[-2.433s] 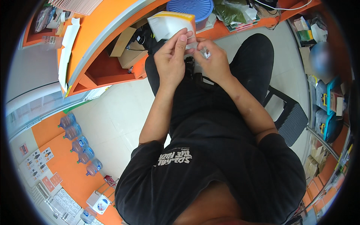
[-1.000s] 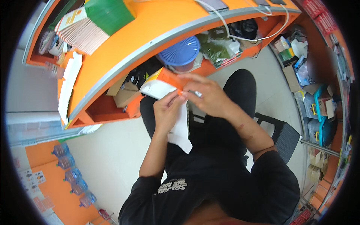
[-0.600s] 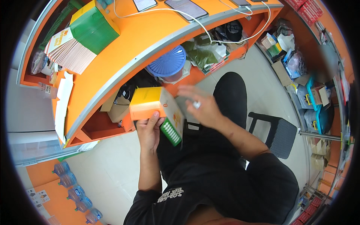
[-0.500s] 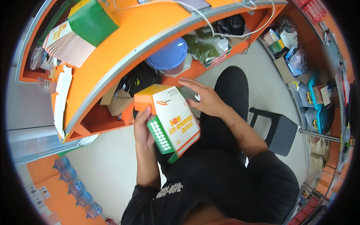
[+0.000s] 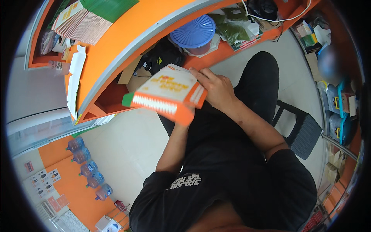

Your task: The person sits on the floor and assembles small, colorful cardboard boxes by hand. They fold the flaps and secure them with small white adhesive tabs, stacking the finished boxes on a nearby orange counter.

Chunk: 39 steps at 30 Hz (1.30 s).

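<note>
Cardboard is what you hold: an orange-and-white box (image 5: 166,92) with a green end, raised above your lap just below the orange worktop (image 5: 127,46) edge. Your right hand (image 5: 216,89) is closed over its far right corner. Your left hand (image 5: 184,116) props it from beneath, mostly hidden. It looks light and stiff yet crushable, so grip the edges. Green-covered booklets (image 5: 92,19) lie at the worktop's far left corner; a blue lidded tub (image 5: 193,31) sits on the shelf below.

Black short-sleeved T-shirt, pale chest print; black trousers; forearms bare.
</note>
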Available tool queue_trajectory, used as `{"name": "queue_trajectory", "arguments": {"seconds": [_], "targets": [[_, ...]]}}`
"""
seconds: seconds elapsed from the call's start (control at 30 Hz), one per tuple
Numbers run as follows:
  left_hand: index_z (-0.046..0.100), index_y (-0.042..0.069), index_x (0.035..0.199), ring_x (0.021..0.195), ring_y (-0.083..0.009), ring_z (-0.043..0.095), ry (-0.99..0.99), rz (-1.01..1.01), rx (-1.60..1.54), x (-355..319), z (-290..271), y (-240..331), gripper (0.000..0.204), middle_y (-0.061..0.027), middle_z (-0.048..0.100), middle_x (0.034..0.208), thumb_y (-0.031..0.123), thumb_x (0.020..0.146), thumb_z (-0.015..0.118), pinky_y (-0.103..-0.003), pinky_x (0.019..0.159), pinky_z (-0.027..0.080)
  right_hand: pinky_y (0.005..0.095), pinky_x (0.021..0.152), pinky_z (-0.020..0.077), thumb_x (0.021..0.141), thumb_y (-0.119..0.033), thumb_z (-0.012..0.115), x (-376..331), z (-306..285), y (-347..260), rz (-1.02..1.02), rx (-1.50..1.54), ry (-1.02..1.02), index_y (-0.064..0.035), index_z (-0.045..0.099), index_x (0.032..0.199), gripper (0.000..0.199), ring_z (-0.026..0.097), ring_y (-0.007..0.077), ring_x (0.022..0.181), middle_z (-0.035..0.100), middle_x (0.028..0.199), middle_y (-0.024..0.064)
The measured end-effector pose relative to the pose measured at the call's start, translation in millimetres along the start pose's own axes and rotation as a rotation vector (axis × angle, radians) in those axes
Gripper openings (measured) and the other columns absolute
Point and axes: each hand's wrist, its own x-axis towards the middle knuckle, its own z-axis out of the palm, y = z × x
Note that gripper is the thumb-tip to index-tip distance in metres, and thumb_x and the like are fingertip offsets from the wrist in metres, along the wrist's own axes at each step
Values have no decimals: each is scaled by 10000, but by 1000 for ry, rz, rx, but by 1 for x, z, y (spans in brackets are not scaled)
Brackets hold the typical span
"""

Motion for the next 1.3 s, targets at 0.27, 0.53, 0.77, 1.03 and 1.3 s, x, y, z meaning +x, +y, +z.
{"name": "queue_trajectory", "arguments": {"seconds": [0.27,0.53,0.77,1.03,1.3], "targets": [[630,6,1239,1039,-165,635,-307,116,413,10,3,30,426,-68,667,1148,157,886,814,-302,899,525,382,643,561,779,-156,731,2,-5,2,-15,-66,-6,-48,562,1400,652,678,278,729,592,1041,81],[639,-34,1190,1044,-149,647,205,38,-137,29,21,12,284,-101,676,1148,208,1047,601,-305,886,546,370,773,595,776,-94,788,4,2,-2,35,258,146,-52,632,1249,500,723,306,920,679,1199,113],[619,-49,1193,1062,-221,682,235,10,-166,36,18,22,236,-142,676,1152,95,1005,615,-382,943,582,371,825,590,815,-23,774,4,8,5,-96,278,278,-14,659,1046,258,731,310,970,729,1131,135],[653,-59,1118,906,-140,685,305,147,17,35,18,50,213,-96,700,1021,63,950,703,-284,817,561,344,874,568,888,-12,725,13,-4,0,61,552,300,3,681,1097,215,727,246,1028,738,1127,134],[699,-22,1054,873,-164,684,234,375,292,37,-7,35,157,-77,705,979,30,911,740,-292,758,548,283,774,524,961,-140,693,21,-20,-12,274,736,188,-3,703,1086,186,686,153,883,742,1032,87]]}}
